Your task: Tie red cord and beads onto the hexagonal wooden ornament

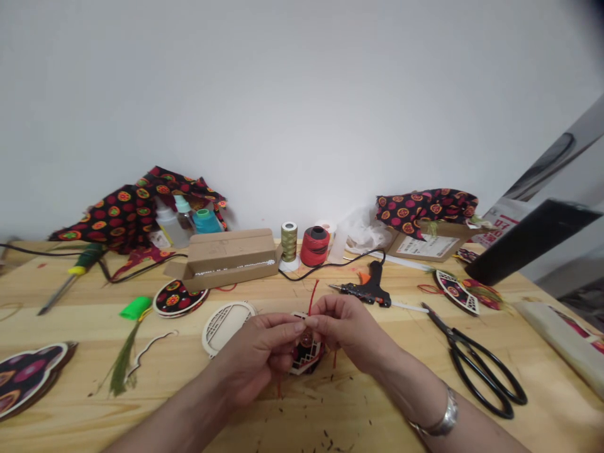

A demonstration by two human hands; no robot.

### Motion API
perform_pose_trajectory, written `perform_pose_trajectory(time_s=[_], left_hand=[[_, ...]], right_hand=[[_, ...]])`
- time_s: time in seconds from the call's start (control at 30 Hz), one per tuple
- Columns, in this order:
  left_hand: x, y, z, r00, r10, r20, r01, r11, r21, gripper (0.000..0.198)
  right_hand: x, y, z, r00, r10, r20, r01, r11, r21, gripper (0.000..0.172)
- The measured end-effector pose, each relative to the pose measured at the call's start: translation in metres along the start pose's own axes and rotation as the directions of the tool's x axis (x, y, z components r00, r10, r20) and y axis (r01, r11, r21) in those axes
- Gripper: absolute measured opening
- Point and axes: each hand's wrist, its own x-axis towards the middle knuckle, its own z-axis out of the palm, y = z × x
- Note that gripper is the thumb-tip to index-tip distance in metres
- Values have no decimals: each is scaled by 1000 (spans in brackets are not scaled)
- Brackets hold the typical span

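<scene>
My left hand [258, 355] and my right hand [346, 330] meet over the middle of a wooden table [141, 415], fingertips pinched together. Between them they hold a small patterned ornament [306, 355] with a wooden lattice face, and a red cord [313, 296] that sticks up from the pinch. More red cord hangs below the hands. A metal bracelet [443, 418] circles my right wrist.
Black scissors [476, 362] lie to the right, a black glue gun [370, 289] behind the hands. A round wooden lattice disc [226, 324], a cardboard box [226, 258], thread spools [302, 245], bottles, patterned fabric [127, 211], a screwdriver [70, 277] and a green tassel [125, 352] surround them.
</scene>
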Motion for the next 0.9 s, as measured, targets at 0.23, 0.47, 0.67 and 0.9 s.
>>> perform_pose_trajectory(time_s=[0.23, 0.47, 0.67, 0.9], left_hand=[[1, 0, 1, 1000, 5, -18, -4, 998, 66, 14], [0, 1, 2, 997, 34, -65, -25, 992, 125, 13], [2, 1, -1, 993, 56, -100, -47, 995, 90, 10], [4, 0, -5, 981, 88, -175, -73, 993, 93, 12]], right_hand=[[-1, 0, -2, 998, 44, 41, -46, 998, 52, 24], [-1, 1, -1, 998, 61, 35, -62, 997, 39, 22], [0, 0, -4, 997, 9, 77, -13, 999, 48, 23], [0, -5, -7, 995, -28, 96, 50, 971, -235, 30]])
